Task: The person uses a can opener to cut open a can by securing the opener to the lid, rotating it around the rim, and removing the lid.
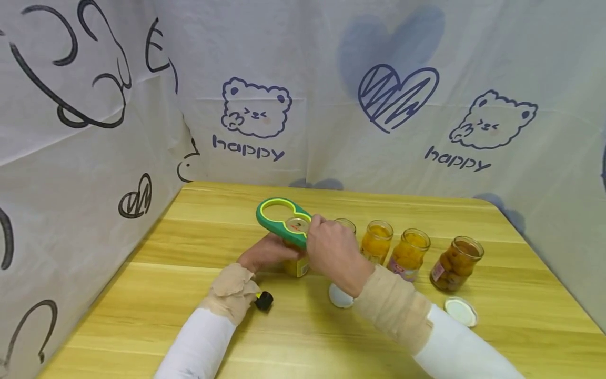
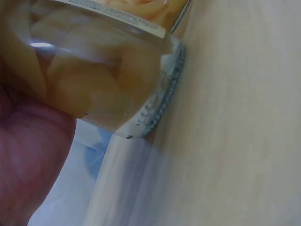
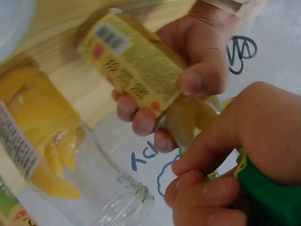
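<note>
My left hand (image 1: pixel 267 252) grips a glass jar (image 1: pixel 297 267) of pale orange fruit pieces with a yellow label, its thumb and fingers wrapped round the body in the right wrist view. A green jar opener (image 1: pixel 262 217) with bright yellow-green inner edging lies over the jar's top. Through one of its rings the metal lid (image 1: pixel 296 225) shows. My right hand (image 1: pixel 334 250) holds the opener's near end with curled fingers. Close up in the left wrist view, the jar's base (image 2: pixel 157 103) is near the wooden table, and the left palm (image 2: pixel 35 150) lies along its side.
Right of my hands stand lidless jars of orange fruit (image 1: pixel 376 243), (image 1: pixel 409 253) and a darker jar (image 1: pixel 455 266); another jar (image 1: pixel 345 225) is partly hidden behind my right hand. Two white lids (image 1: pixel 340 297), (image 1: pixel 461 311) lie on the table. Drawn-on white sheets (image 1: pixel 326 147) hang behind.
</note>
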`<state>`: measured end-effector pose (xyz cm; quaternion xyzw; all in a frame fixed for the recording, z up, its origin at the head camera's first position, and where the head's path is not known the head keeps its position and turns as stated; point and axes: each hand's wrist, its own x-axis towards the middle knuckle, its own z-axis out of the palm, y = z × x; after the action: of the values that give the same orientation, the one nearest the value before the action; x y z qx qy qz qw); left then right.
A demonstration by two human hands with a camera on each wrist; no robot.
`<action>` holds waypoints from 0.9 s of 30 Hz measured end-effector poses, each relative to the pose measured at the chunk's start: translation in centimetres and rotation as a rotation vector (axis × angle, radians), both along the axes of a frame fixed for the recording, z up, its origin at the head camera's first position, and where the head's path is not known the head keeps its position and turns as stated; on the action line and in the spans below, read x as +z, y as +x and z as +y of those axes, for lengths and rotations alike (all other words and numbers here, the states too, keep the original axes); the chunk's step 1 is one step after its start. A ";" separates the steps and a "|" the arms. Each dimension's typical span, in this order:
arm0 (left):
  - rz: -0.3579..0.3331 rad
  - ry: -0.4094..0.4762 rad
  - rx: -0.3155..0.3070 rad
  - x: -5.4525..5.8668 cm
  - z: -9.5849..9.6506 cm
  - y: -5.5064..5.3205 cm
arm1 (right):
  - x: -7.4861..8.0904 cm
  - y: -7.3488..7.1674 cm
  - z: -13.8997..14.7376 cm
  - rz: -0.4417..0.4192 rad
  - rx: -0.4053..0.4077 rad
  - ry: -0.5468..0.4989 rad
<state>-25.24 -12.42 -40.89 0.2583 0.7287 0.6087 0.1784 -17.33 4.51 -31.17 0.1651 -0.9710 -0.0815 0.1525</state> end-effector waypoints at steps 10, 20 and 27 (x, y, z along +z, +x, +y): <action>-0.023 -0.019 -0.084 0.1 -0.9 -0.1 | 0.0 0.5 0.1 0.033 0.037 0.045; -0.079 0.081 -0.223 0.1 -1.7 -0.1 | -0.2 0.8 0.8 -0.007 0.100 0.038; -0.033 0.154 -0.298 0.2 -1.8 -0.2 | 0.0 0.6 1.5 -0.079 0.153 0.033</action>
<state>-25.42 -14.17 -40.68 0.3664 0.6305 0.6335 0.2585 -16.73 6.00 -31.12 0.2445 -0.9593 -0.0793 0.1173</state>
